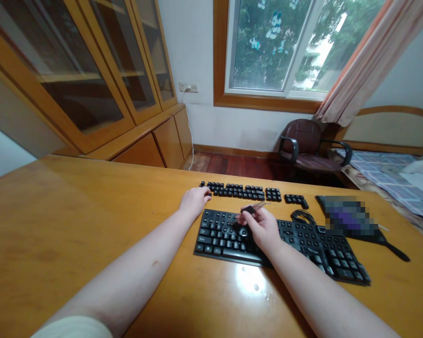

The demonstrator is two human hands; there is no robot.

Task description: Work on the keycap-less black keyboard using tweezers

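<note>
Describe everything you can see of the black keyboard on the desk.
The keyboard is black, long and rectangular, apparently plastic. It lies on the wooden desk, slightly askew, its right end nearer the camera. Many front keycaps are in place; the back row looks stripped. The right hand is over its middle, hiding part; contact is unclear. A coiled black cable lies by its back edge.

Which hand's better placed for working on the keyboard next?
Probably the right hand: it holds a wiry black tool over the keyboard, while the left hand is at the loose keycaps.
</note>
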